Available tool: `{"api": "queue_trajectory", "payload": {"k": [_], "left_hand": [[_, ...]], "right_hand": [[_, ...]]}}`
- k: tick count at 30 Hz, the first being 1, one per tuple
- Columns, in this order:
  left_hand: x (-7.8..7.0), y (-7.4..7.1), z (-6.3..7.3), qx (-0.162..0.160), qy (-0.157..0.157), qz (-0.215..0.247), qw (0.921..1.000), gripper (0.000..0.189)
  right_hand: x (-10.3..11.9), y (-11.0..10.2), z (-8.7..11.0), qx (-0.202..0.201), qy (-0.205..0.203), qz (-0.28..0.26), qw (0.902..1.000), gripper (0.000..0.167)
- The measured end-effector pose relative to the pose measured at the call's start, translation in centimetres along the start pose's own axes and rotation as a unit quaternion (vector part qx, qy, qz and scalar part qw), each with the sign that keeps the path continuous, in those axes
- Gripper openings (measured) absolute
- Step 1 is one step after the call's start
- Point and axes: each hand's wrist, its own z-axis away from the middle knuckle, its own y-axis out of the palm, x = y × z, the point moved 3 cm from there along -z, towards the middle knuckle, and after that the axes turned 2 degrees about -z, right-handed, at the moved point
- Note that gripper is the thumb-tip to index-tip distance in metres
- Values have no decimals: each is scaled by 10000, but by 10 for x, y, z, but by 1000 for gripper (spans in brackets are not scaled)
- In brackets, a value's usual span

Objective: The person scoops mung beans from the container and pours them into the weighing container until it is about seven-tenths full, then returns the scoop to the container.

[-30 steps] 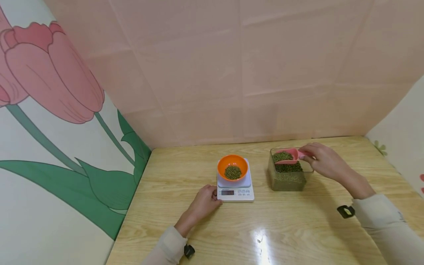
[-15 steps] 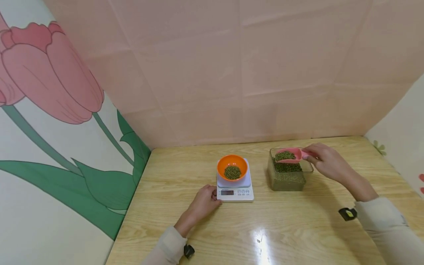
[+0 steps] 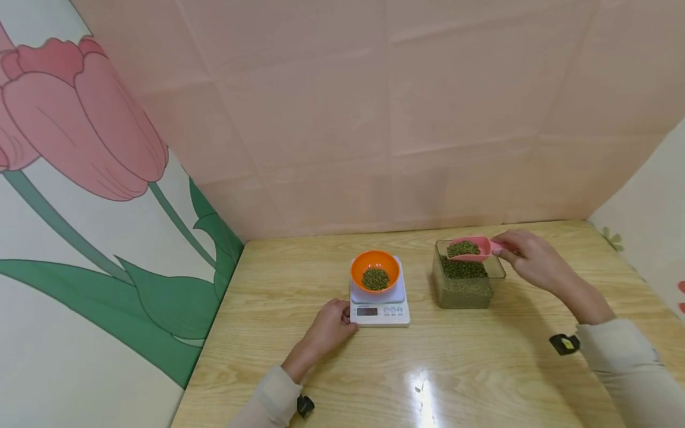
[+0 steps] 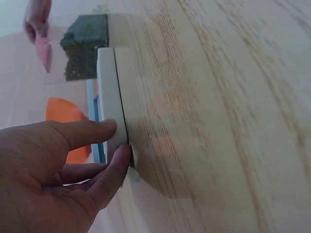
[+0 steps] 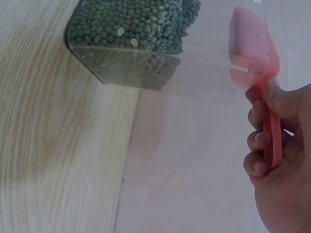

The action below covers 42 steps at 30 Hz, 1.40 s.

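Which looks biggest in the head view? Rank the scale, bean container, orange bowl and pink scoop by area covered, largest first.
1. Scale and bean container: too alike to rank apart.
2. Orange bowl, clearly smaller.
3. Pink scoop, smallest.

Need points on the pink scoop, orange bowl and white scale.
Pink scoop (image 3: 483, 248): head view, on the rear of its pan, near the handle.
Orange bowl (image 3: 376, 260): head view, on the far inner wall.
White scale (image 3: 382, 319): head view, on the front panel.
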Motion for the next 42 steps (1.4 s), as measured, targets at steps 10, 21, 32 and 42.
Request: {"api": "queue_trajectory", "payload": {"k": [10, 21, 32, 42], "left_hand": [[0, 0, 1, -18, 33, -24, 10000, 21], [-1, -1, 2, 0, -23, 2, 10000, 19], [1, 0, 1, -61, 80, 29, 9999, 17], [5, 1, 1, -52, 63, 102, 9999, 17]], "right_hand": [[8, -6, -3, -166, -147, 69, 9997, 21], [29, -6, -15, -327, -410, 60, 9986, 16], [50, 7, -32, -184, -623, -179, 9977, 17], [68, 18, -47, -267, -890, -261, 9953, 17]]}}
